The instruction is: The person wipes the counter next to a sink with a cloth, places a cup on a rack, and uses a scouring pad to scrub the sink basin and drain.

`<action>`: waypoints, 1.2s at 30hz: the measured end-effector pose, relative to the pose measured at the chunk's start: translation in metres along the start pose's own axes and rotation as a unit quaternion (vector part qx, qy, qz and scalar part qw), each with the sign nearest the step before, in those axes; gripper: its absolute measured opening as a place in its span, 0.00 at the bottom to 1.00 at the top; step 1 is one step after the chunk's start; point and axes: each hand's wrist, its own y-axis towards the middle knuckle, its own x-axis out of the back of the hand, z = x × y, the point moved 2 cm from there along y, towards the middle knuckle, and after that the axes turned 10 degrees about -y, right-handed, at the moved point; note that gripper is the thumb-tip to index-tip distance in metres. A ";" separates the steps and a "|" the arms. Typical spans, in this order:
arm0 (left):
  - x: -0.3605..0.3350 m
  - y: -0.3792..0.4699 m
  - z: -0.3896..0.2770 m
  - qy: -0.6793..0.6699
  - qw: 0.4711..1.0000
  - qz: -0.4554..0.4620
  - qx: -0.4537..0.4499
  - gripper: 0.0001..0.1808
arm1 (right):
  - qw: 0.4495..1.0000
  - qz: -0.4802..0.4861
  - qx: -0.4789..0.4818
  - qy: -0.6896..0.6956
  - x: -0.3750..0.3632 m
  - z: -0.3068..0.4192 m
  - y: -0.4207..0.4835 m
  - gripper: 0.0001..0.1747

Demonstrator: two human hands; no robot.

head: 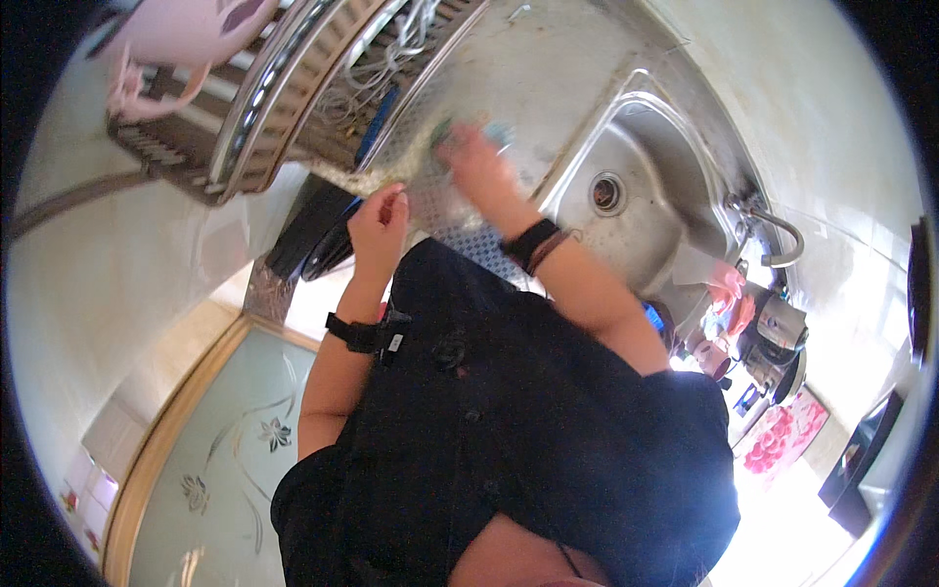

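My right hand [477,165], blurred by motion, is on a green and blue-green cloth or scrubber [499,136] over the stainless steel drainboard [565,66], left of the sink basin [609,161]. What exactly it holds is too blurred to tell. Near the counter's corner edge is my left hand [381,220], its fingers curled and the thumb against the index finger; whether something small sits between them cannot be seen. A blue-and-white patterned cloth or mat [480,249] lies between my forearms, partly hidden by my black shirt.
A dish rack [257,95] with a pink pitcher [191,37] and white cables [396,51] stands at upper left. A curved faucet [785,238] rises beside the basin. Pink gloves [726,286] lie near a small appliance [781,323]. A black bin-like object [312,224] is below my left side.
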 end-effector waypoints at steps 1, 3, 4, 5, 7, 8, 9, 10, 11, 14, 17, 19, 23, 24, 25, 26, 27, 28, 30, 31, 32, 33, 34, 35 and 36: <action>-0.001 0.010 -0.013 -0.003 1.000 -0.004 0.004 0.10 | 0.995 -0.007 0.050 0.082 0.007 0.022 -0.018 0.19; -0.015 0.035 -0.026 -0.042 0.999 0.012 -0.031 0.11 | 0.977 0.067 0.081 0.186 0.022 0.035 -0.046 0.17; -0.028 0.048 -0.032 -0.090 0.994 0.054 -0.012 0.14 | 0.979 0.059 0.074 0.179 0.024 0.025 -0.048 0.17; -0.043 0.062 -0.040 -0.136 0.986 0.098 0.009 0.18 | 0.978 0.083 0.047 0.188 0.025 0.010 -0.051 0.18; -0.080 0.088 -0.065 -0.151 0.968 0.175 0.096 0.24 | 0.976 0.099 0.021 0.195 0.031 -0.015 -0.057 0.19; -0.102 0.100 -0.073 -0.162 0.937 0.244 0.191 0.31 | 0.961 0.088 -0.108 0.241 0.034 -0.031 -0.060 0.19; -0.122 0.113 -0.079 -0.174 0.922 0.263 0.225 0.35 | 0.927 0.071 -0.236 0.283 0.039 -0.046 -0.063 0.20; -0.144 0.126 -0.084 -0.187 0.905 0.281 0.258 0.39 | 0.913 0.039 -0.256 0.315 0.034 -0.053 -0.071 0.19; -0.165 0.136 -0.092 -0.186 0.907 0.284 0.249 0.39 | 0.915 0.029 -0.256 0.312 0.029 -0.055 -0.078 0.19; -0.220 0.158 -0.105 -0.261 0.873 0.233 0.340 0.40 | 0.913 0.013 -0.223 0.341 0.028 -0.049 -0.098 0.20; -0.253 0.187 -0.086 -0.320 0.872 0.166 0.331 0.29 | 0.962 -0.020 -0.149 0.229 0.026 -0.038 -0.096 0.19; -0.259 0.192 -0.085 -0.379 0.849 0.156 0.334 0.15 | 0.956 -0.037 -0.144 0.254 0.034 -0.040 -0.097 0.19; -0.245 0.168 -0.120 -0.435 0.855 0.202 0.199 0.10 | 0.883 0.007 -0.191 0.429 0.036 -0.075 -0.111 0.19; -0.227 0.156 -0.137 -0.418 0.862 0.239 0.156 0.11 | 0.881 -0.014 -0.205 0.427 0.041 -0.081 -0.117 0.19; -0.206 0.143 -0.152 -0.404 0.865 0.272 0.118 0.11 | 0.880 -0.033 -0.216 0.421 0.050 -0.089 -0.123 0.18; -0.188 0.130 -0.164 -0.389 0.865 0.307 0.079 0.11 | 0.866 -0.038 -0.263 0.424 0.059 -0.099 -0.135 0.18; -0.166 0.119 -0.170 -0.390 0.852 0.346 0.042 0.12 | 0.850 -0.040 -0.306 0.426 0.066 -0.108 -0.146 0.17; -0.145 0.107 -0.178 -0.365 0.857 0.363 0.034 0.12 | 0.849 -0.063 -0.349 0.393 0.073 -0.122 -0.157 0.17; -0.114 0.079 -0.183 -0.306 0.875 0.367 0.078 0.12 | 0.802 -0.101 -0.447 0.384 0.074 -0.152 -0.176 0.17; -0.099 0.064 -0.184 -0.273 0.884 0.369 0.094 0.12 | 0.758 -0.115 -0.494 0.410 0.069 -0.167 -0.176 0.17; -0.083 0.049 -0.186 -0.225 0.899 0.364 0.089 0.11 | 0.756 -0.115 -0.484 0.425 0.079 -0.179 -0.163 0.17; -0.069 0.037 -0.186 -0.190 0.905 0.370 0.089 0.11 | 0.755 -0.115 -0.474 0.439 0.091 -0.190 -0.145 0.17; -0.057 0.027 -0.186 -0.152 0.904 0.379 0.124 0.11 | 0.780 -0.138 -0.432 0.432 0.099 -0.195 -0.124 0.17; -0.044 0.013 -0.187 -0.138 0.904 0.385 0.123 0.11 | 0.802 -0.163 -0.385 0.426 0.101 -0.195 -0.097 0.17; -0.034 0.001 -0.190 -0.143 0.901 0.382 0.148 0.11 | 0.844 -0.163 -0.340 0.380 0.096 -0.198 -0.072 0.17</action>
